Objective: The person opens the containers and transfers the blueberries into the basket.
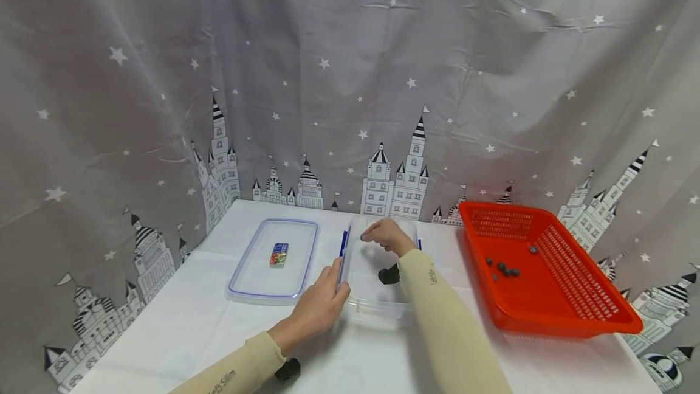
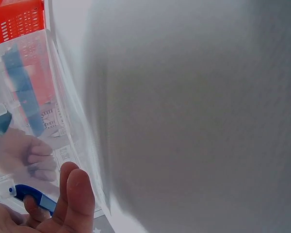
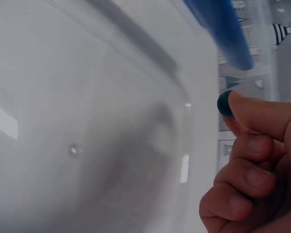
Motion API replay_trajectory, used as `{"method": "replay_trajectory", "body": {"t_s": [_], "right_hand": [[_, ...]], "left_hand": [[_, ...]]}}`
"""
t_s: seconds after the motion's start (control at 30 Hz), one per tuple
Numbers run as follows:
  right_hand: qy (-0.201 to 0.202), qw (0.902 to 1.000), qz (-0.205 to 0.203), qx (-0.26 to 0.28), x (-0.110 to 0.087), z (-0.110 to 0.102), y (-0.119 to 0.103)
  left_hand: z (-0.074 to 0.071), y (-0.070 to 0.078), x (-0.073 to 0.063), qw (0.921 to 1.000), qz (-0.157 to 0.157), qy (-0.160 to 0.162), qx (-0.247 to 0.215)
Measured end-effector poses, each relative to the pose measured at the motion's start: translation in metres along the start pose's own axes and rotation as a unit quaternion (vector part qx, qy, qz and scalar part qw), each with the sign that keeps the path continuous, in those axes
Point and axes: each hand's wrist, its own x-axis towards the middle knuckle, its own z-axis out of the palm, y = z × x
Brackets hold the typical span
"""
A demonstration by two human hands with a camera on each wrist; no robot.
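My right hand [image 1: 389, 236] is over a clear plastic box [image 1: 377, 307] with blue side latches. Between thumb and forefinger it pinches a small dark ball [image 3: 225, 104], while the other fingers curl in towards the palm. The ball is held above the box floor, near the far left part. At the box's left wall, my left hand [image 1: 319, 298] grips the side. Its fingers [image 2: 80, 194] show beside a blue latch [image 2: 36, 198] in the left wrist view, where the box wall appears see-through.
Left of the box lies its clear lid [image 1: 257, 260] with a blue rim and a small colourful label [image 1: 279, 255]. A red perforated basket [image 1: 569, 322] stands at the right, holding several dark balls [image 1: 506, 272]. Behind the white table [image 1: 191, 321] hangs a grey curtain [image 1: 339, 78].
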Motion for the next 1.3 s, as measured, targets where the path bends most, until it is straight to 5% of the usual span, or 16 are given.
{"method": "replay_trajectory", "body": {"t_s": [0.83, 1.3], "right_hand": [[-0.003, 0.9973, -0.060, -0.042, -0.027, -0.058, -0.018], [0.020, 0.9967, -0.059, -0.052, -0.046, -0.097, -0.020]], "left_hand": [[0.001, -0.001, 0.001, 1.0000, -0.002, 0.005, 0.000], [0.001, -0.001, 0.001, 1.0000, 0.001, 0.008, 0.005]]}}
